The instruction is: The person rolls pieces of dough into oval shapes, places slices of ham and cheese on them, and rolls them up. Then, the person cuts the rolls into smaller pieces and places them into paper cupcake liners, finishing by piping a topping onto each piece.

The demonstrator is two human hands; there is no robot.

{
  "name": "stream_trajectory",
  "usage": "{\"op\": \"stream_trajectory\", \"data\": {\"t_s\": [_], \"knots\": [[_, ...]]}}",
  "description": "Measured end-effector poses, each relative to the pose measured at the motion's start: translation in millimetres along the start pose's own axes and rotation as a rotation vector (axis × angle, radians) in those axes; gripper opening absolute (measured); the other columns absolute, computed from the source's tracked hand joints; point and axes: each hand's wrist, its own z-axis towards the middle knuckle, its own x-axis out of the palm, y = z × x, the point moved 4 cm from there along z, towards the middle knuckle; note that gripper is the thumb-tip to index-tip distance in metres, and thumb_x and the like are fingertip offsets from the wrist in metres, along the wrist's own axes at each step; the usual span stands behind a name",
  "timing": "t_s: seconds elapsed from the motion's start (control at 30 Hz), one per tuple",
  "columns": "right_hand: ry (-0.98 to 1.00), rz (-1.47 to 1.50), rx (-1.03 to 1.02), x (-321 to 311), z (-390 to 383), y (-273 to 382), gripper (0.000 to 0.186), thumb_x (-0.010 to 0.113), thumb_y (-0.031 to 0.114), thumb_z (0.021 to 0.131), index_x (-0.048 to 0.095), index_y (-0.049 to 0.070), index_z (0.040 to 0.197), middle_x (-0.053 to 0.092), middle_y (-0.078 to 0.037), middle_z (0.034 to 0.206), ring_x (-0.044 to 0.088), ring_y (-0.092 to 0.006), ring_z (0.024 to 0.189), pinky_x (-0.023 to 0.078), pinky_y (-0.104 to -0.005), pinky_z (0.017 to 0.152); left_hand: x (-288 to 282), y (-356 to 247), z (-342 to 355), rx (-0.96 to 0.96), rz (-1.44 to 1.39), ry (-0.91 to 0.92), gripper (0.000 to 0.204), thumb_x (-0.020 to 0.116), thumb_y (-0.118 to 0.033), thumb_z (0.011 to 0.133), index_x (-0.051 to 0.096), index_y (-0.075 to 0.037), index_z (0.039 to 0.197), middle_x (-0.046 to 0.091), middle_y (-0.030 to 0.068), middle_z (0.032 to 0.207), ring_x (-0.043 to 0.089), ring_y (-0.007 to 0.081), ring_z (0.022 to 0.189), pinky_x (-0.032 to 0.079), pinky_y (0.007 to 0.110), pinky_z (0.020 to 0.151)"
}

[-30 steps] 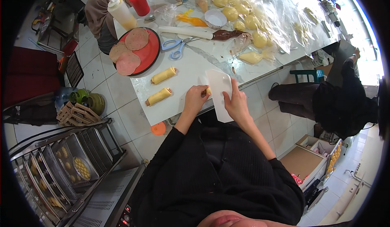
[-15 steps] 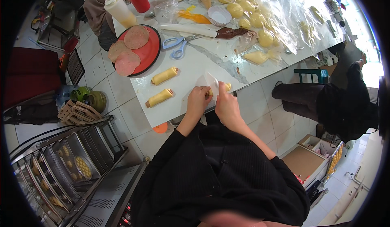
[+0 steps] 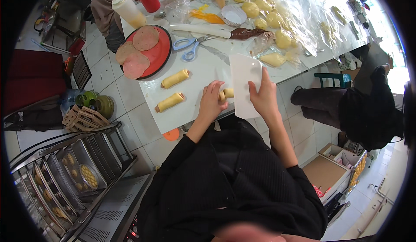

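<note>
Near the bench (image 3: 161, 124) edge, fingers of the L hand (image 3: 211, 100) are bent around a small dough piece (image 3: 222, 95); can't tell if they pinch it or just steady it. Right beside it is the rest of the dough roll (image 3: 229, 93), its R end hidden behind the white scraper (image 3: 245, 85). R hand (image 3: 264, 94) grips that scraper, thumb on the broad face, other fingers mostly behind; can't tell whether the blade touches dough.

For a clean cut, imo: L fingertips tucked back from the blade, light hold so the roll doesn't squash, scraper square across it, then one firm straight push, no sawing. Aim for equal widths. Roll's v. close to the bench edge; a bit further in would prob. give better support.

Further L, two uncut rolls (image 3: 175, 78) lie apart, approx. parallel, pinkish filling at the ends. Beyond: blue-handled scissors (image 3: 197, 41) & a red plate (image 3: 162, 53) w/ round meat slices (image 3: 145, 38), best kept clear of the scraper.
</note>
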Motion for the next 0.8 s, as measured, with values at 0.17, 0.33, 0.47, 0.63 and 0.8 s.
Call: {"op": "stream_trajectory", "data": {"t_s": [0.17,0.33,0.47,0.63,0.8], "knots": [[0.058,-0.095,0.121,11,-24,-8,0.044,0.053,-0.002,0.073,0.035,-0.005,0.113,0.056,-0.026,0.066,0.056,-0.0456,0.066,0.043,-0.0515,0.059,15,6,8,0.101,0.014,0.138,0.040,0.071,-0.015,0.064,0.061,-0.009,0.102,0.062,0.0061,0.096,0.055,0.0254,0.092,0.042,0.037,0.083],[0.128,-0.176,0.175,20,-32,-6,0.045,0.053,-0.002,0.074,0.032,-0.004,0.114,0.056,-0.026,0.064,0.056,-0.0456,0.064,0.043,-0.0524,0.057,22,10,5,0.034,0.036,0.148,0.032,0.073,-0.019,0.063,0.067,-0.009,0.092,0.065,0.0051,0.088,0.055,0.0242,0.092,0.042,0.037,0.082],[0.185,-0.223,0.218,30,-38,-4,0.046,0.052,-0.002,0.075,0.032,-0.004,0.116,0.057,-0.025,0.065,0.056,-0.0445,0.064,0.044,-0.0515,0.058,22,7,1,0.047,0.095,0.131,0.033,0.073,-0.019,0.062,0.067,-0.009,0.094,0.065,0.0044,0.089,0.055,0.0231,0.093,0.041,0.036,0.080],[0.271,-0.281,0.251,46,-39,0,0.047,0.055,-0.003,0.071,0.033,0.000,0.113,0.058,-0.025,0.068,0.059,-0.0438,0.067,0.046,-0.0502,0.058,22,2,0,0.025,0.109,0.116,0.034,0.072,-0.017,0.061,0.066,-0.010,0.094,0.065,0.0029,0.089,0.054,0.0229,0.094,0.041,0.036,0.080],[0.314,-0.334,0.254,52,-13,-10,0.048,0.059,-0.003,0.068,0.034,0.002,0.109,0.059,-0.024,0.071,0.059,-0.0443,0.071,0.047,-0.0492,0.061,22,2,1,-0.018,0.123,0.141,0.032,0.071,-0.013,0.061,0.065,-0.009,0.093,0.064,0.0032,0.090,0.054,0.0215,0.090,0.041,0.035,0.077]]}}
